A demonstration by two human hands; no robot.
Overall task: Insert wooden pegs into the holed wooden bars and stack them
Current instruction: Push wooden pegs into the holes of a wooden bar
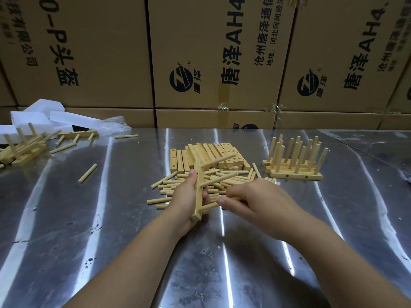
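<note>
My left hand point(184, 201) grips a holed wooden bar point(198, 192), held on edge above the metal table point(111, 218). Three pegs stick out of the bar to the right. My right hand point(251, 200) pinches the lowest peg point(209, 206), whose other end sits in the bar's near hole. A heap of loose pegs point(169, 185) lies just beyond my hands. Behind it rests a pile of bare holed bars point(200, 157). At the right stand finished bars with upright pegs point(293, 161), stacked side by side.
More pegged bars point(24, 145) lie jumbled at the far left beside white foam blocks point(42, 117). Single stray pegs point(87, 173) lie on the left half of the table. Printed cardboard boxes point(211, 52) form a wall along the back edge.
</note>
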